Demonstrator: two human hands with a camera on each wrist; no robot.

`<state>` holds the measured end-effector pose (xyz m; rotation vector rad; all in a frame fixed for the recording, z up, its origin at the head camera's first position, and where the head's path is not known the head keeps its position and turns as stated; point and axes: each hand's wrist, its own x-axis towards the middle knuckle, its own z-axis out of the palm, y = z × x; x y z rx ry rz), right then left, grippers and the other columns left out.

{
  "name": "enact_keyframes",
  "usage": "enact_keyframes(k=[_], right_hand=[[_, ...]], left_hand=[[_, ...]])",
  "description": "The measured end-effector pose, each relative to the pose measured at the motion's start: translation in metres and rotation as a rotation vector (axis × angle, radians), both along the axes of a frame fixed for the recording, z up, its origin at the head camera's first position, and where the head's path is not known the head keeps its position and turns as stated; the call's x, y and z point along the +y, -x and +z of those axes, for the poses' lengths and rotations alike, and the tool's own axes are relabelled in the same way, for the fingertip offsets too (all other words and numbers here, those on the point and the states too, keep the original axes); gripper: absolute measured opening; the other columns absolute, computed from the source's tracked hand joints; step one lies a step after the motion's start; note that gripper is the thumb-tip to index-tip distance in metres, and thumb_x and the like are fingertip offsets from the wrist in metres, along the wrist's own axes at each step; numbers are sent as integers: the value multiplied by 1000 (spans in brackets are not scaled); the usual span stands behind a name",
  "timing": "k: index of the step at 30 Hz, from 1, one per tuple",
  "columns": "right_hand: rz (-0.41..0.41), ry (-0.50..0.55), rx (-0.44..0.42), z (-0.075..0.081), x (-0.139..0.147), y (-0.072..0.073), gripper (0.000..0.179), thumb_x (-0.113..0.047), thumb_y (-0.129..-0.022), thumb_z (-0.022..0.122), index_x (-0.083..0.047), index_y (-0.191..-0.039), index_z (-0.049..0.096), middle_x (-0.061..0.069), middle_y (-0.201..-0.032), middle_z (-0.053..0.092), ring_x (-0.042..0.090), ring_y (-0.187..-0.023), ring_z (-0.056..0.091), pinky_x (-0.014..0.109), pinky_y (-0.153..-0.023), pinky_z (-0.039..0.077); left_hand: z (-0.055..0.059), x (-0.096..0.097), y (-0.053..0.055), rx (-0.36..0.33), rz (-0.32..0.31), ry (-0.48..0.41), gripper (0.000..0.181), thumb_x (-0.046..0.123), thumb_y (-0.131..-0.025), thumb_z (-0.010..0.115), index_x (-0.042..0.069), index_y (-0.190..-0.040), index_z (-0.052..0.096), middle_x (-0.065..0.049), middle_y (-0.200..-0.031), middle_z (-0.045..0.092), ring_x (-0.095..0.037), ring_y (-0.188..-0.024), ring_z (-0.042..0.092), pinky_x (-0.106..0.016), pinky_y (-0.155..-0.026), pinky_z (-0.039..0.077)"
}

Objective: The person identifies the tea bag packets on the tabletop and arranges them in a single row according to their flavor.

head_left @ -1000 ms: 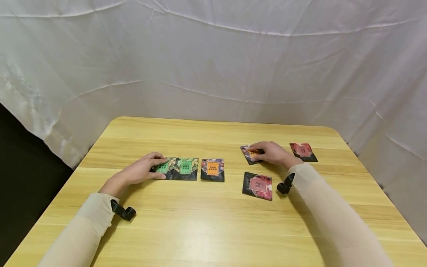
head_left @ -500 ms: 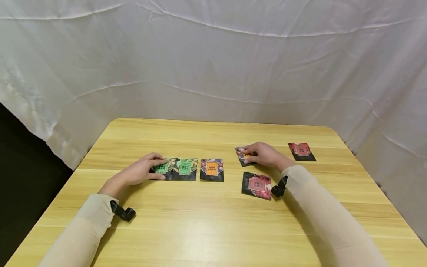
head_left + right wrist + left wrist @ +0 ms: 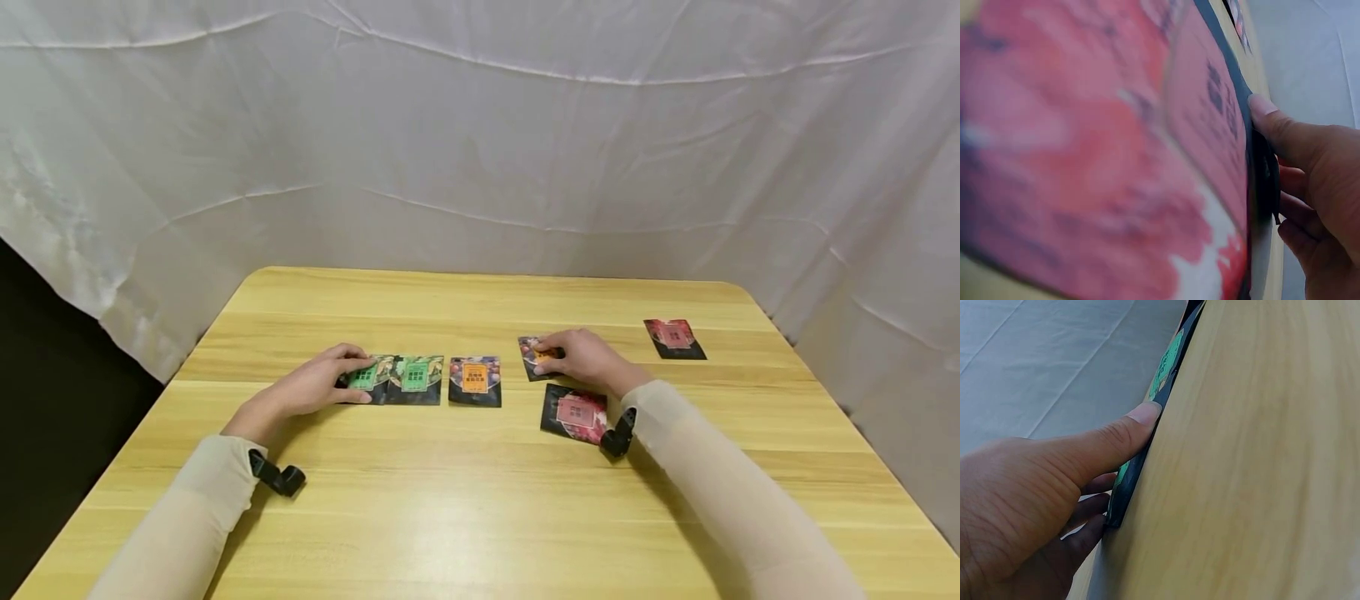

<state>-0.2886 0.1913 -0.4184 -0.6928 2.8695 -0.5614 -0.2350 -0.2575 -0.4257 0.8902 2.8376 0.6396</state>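
Two green-labelled sachets lie edge to edge on the table in the head view. My left hand holds the outer green sachet between thumb and fingers; its thumb lies on the near edge. Beside it is the second green sachet, then an orange-labelled sachet after a narrow gap. Farther right, my right hand grips another orange-labelled sachet by its right side, slightly turned, its right part hidden by the fingers. Just in front lies a pink-labelled sachet, filling much of the right wrist view.
Another pink-labelled sachet lies at the back right of the wooden table. Behind the table hangs a pale curtain. The right wrist's black camera overlaps the front pink sachet's corner in the head view.
My right hand has slid left with the orange-labelled sachet, bringing it closer to the row. My left hand stays on the outer green sachet.
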Motion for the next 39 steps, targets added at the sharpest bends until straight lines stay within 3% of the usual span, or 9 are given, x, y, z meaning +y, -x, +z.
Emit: enact_keyframes(k=[11, 23, 29, 39], right_hand=[[22, 31, 32, -2, -14, -20, 50, -46, -87, 71, -18, -129, 67, 8, -133, 60, 29, -120, 57, 48, -98, 47], [37, -36, 18, 2, -26, -41, 51, -44, -91, 67, -16, -133, 63, 8, -136, 57, 30, -122, 55, 48, -99, 46], [75, -54, -19, 7, -26, -47, 48, -40, -97, 62, -16, -139, 58, 7, -143, 52, 30, -126, 52, 48, -101, 45], [45, -30, 3, 6, -30, -56, 48, -40, -94, 65, -16, -135, 62, 6, -135, 58, 29, -123, 55, 48, -100, 45]], left_hand=[[-1, 0, 1, 20, -13, 10, 67, 38, -90, 71, 1, -142, 50, -19, -136, 46, -37, -124, 46, -54, -103, 40], [-2, -1, 1, 23, -15, 13, 68, 39, -90, 70, 1, -142, 50, -18, -136, 46, -37, -125, 45, -54, -103, 39], [-2, -1, 1, 15, -20, 12, 69, 39, -89, 71, 1, -143, 49, -18, -137, 46, -37, -126, 45, -54, -103, 39], [-3, -1, 1, 13, -13, 11, 68, 39, -89, 71, 2, -143, 50, -18, -137, 46, -37, -125, 45, -54, -103, 39]])
